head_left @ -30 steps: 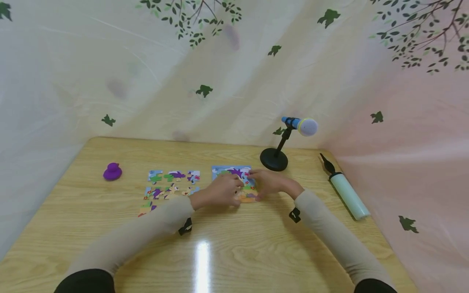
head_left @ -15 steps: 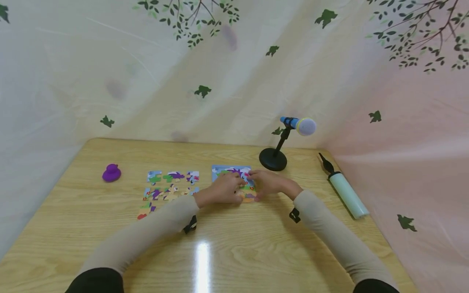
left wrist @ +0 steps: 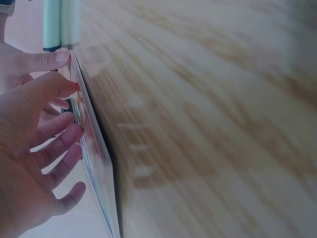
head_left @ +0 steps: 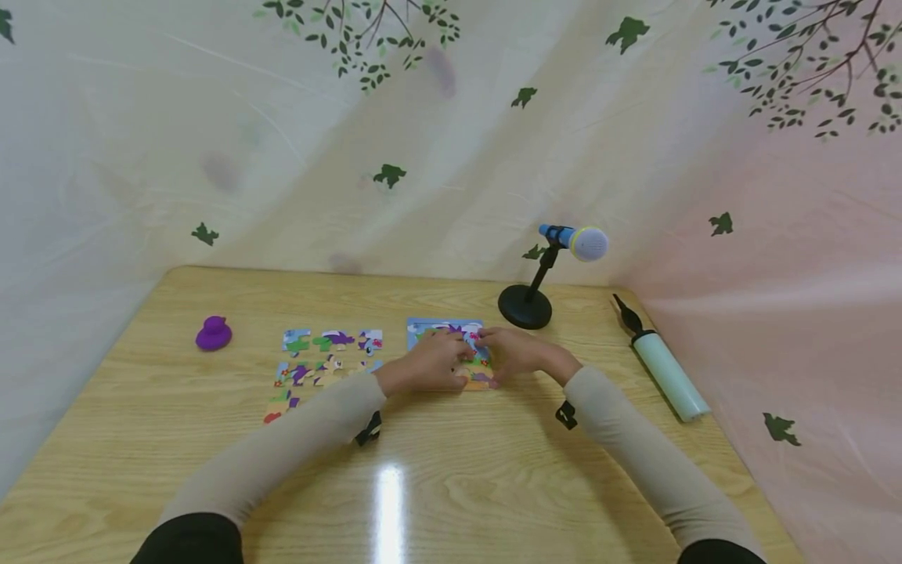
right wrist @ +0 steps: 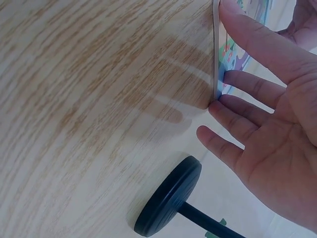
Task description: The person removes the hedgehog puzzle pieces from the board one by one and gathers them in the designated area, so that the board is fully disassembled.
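Note:
A flat picture puzzle board [head_left: 416, 323] with a blue top edge lies on the wooden table, partly covered by both hands. My left hand [head_left: 430, 363] rests over its left and middle part; in the left wrist view the thumb and fingertips touch its face, fingers spread. At the board's right edge is my right hand [head_left: 520, 351]. The right wrist view has its thumb and some of its fingertips touching the board's edge and corner [right wrist: 222, 82], with the fingers fairly straight. Whether a small piece lies under the left fingertips cannot be seen.
Several loose puzzle pieces [head_left: 334, 338] lie in rows left of the board, some behind the left sleeve. A purple duck-like toy [head_left: 214, 334] sits further left. A microphone on a black stand [head_left: 525, 306] stands behind the right hand; a mint-green hand pump [head_left: 671, 376] lies far right.
My left hand and forearm have shifted slightly to the right over the board. The right hand has stayed at the board's right edge.

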Available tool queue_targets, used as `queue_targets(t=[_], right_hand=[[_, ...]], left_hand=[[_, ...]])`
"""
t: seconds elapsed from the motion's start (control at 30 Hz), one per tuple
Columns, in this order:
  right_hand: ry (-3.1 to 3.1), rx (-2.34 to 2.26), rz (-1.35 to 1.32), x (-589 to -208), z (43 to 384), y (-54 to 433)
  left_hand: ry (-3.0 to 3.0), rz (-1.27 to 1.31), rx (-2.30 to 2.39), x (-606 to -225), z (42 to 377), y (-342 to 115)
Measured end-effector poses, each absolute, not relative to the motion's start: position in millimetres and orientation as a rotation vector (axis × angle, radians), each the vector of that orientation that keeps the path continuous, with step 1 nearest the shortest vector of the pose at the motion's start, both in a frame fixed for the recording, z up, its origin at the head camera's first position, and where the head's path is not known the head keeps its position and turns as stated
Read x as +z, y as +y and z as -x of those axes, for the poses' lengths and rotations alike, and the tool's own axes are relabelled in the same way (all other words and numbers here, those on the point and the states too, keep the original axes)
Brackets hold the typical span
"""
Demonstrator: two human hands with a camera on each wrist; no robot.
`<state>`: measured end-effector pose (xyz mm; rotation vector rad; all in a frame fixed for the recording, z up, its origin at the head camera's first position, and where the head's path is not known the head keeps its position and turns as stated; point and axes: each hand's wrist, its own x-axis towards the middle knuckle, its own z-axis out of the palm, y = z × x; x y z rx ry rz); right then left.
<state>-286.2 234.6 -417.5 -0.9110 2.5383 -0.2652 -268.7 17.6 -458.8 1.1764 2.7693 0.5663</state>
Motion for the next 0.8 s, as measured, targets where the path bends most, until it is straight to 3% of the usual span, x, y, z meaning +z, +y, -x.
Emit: queue_targets(t=[0.8], right_hand=[[2.534, -0.299, 0.906, -419.5, 287.6, 237.7]], left_hand=[[2.734, -1.162, 0.539, -457.7, 274.0, 26.5]])
